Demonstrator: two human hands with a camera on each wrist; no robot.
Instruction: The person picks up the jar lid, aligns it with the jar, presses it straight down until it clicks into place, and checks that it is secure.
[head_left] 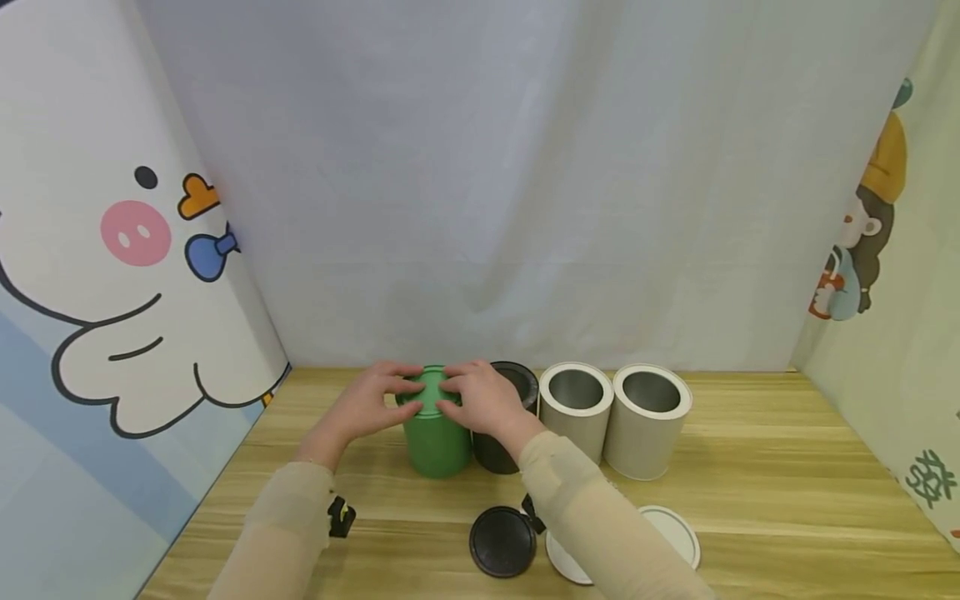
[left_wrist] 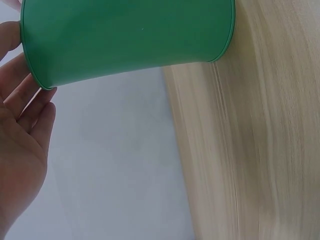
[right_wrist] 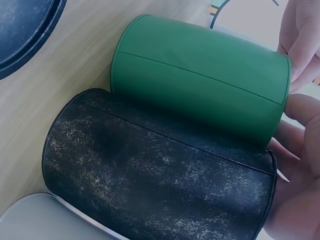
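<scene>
A green canister [head_left: 438, 450] stands upright at the left end of a row, with a green lid [head_left: 431, 390] at its top. My left hand [head_left: 372, 402] holds the lid's left side, thumb toward me and fingers over the far part. From the other side, my right hand [head_left: 483, 400] grips the same lid. In the left wrist view, the fingertips lie at the rim of the green canister [left_wrist: 130, 40]. A black canister [right_wrist: 160, 165] stands right against the green one, below my right hand. Whether the lid is fully seated cannot be told.
Two open white canisters [head_left: 636, 446] continue the row to the right. Nearer me on the wooden table [head_left: 787, 517] lie a black lid [head_left: 502, 542] and two white lids [head_left: 671, 533], partly under my right forearm. A grey curtain [head_left: 480, 183] hangs behind.
</scene>
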